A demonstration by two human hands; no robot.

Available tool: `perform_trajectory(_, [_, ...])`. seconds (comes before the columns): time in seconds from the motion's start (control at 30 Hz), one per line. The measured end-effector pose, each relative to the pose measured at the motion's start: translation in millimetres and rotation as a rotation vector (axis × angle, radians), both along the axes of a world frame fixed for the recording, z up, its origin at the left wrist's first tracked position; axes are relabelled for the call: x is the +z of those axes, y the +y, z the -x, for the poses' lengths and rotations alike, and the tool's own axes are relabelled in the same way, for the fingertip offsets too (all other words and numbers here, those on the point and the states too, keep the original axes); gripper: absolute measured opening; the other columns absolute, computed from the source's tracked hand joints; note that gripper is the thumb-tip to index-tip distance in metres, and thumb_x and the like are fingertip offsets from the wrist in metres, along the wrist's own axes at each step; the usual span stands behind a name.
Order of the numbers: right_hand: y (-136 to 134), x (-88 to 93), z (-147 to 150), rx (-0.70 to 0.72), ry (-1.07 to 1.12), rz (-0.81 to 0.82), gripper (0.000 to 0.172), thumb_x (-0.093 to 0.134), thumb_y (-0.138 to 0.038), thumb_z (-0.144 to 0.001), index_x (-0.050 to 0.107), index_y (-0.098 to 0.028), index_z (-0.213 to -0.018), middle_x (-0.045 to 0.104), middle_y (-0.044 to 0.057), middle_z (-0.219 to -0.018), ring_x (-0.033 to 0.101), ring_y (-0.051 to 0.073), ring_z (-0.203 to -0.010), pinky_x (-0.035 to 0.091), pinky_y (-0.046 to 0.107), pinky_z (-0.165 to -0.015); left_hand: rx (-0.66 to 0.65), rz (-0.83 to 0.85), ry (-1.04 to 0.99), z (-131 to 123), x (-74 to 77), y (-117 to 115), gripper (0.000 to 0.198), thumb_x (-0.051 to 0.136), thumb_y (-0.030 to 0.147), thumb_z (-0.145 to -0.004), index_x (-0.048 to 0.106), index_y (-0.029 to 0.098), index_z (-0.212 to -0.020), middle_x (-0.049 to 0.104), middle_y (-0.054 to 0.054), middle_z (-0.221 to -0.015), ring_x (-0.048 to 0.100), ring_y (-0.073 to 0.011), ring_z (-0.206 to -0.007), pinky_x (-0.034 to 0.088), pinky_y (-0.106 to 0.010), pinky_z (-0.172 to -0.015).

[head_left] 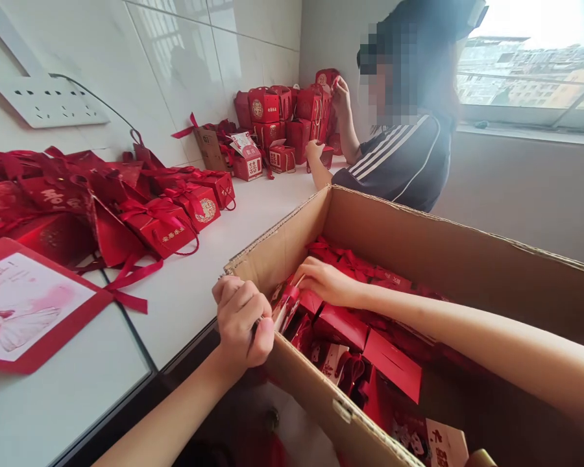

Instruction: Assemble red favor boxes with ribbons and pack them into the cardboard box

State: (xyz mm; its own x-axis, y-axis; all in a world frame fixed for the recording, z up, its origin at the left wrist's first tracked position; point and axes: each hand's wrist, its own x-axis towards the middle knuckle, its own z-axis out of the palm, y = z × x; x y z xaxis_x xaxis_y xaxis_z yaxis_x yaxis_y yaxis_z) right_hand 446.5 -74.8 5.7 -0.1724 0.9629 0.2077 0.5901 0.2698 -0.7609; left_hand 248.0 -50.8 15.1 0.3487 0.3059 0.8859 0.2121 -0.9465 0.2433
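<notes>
The left hand (243,318) is closed around the rim of the carton (442,237). The right hand (328,282) reaches inside the carton, its fingers bent narrow at the top of a ribboned box (283,314); whether they pinch it, I cannot tell. That box lies just inside the carton's wall, beside the left hand and below the right fingertips. More red boxes (394,363) lie in the carton.
</notes>
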Motion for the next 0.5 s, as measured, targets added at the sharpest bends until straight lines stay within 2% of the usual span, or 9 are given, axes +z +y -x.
perform_trajectory(0.13, [13,-20.5,23,-0.089,0.393,0.201,0.014,0.044,-0.028,-0.085,0.043,-0.021,-0.073,0.058,0.0,-0.072,0.061,0.014,-0.066,0.053,0.028,-0.061,0.008,-0.005,0.014,1,1.6,-2,0.016,0.035,0.015,-0.071,0.035,0.021,-0.055,0.038,-0.001,-0.051,0.033,-0.0175,-0.059,0.029,-0.038,-0.064])
perform_trajectory(0.2, [13,-28.1,28,-0.134,0.485,0.234,0.017,0.045,-0.034,-0.085,0.041,-0.021,-0.075,0.058,-0.001,-0.071,0.062,0.014,-0.064,0.053,0.029,-0.059,0.012,0.002,0.013,1,1.4,-3,0.016,0.035,0.016,-0.071,0.035,0.021,-0.055,0.038,-0.001,-0.052,0.033,-0.0175,-0.06,0.029,-0.037,-0.064])
perform_trajectory(0.27, [10,-33.7,29,-0.155,0.463,0.229,0.018,0.05,-0.037,-0.082,0.042,-0.021,-0.076,0.058,-0.002,-0.071,0.062,0.015,-0.066,0.053,0.03,-0.06,0.016,0.013,0.011,1,0.7,-4,0.016,0.035,0.017,-0.07,0.034,0.02,-0.055,0.038,-0.001,-0.052,0.034,-0.0177,-0.06,0.029,-0.037,-0.064])
perform_trajectory(0.4, [0,-38.6,24,-0.133,0.254,0.173,0.019,0.061,-0.029,-0.074,0.047,-0.02,-0.081,0.06,0.0,-0.077,0.059,0.015,-0.074,0.049,0.032,-0.072,0.021,0.024,-0.014,0,-0.8,-4,0.014,0.036,0.017,-0.069,0.033,0.02,-0.055,0.037,0.0,-0.052,0.033,-0.0171,-0.06,0.029,-0.037,-0.065])
perform_trajectory(0.5, [-6,-37.8,20,-0.159,0.204,0.172,0.035,0.066,-0.023,-0.066,0.047,-0.019,-0.095,0.062,0.002,-0.084,0.059,0.018,-0.079,0.048,0.037,-0.079,0.02,0.022,-0.024,-1,-0.8,-4,0.014,0.037,0.017,-0.069,0.034,0.019,-0.055,0.038,-0.001,-0.053,0.034,-0.0165,-0.06,0.03,-0.037,-0.065])
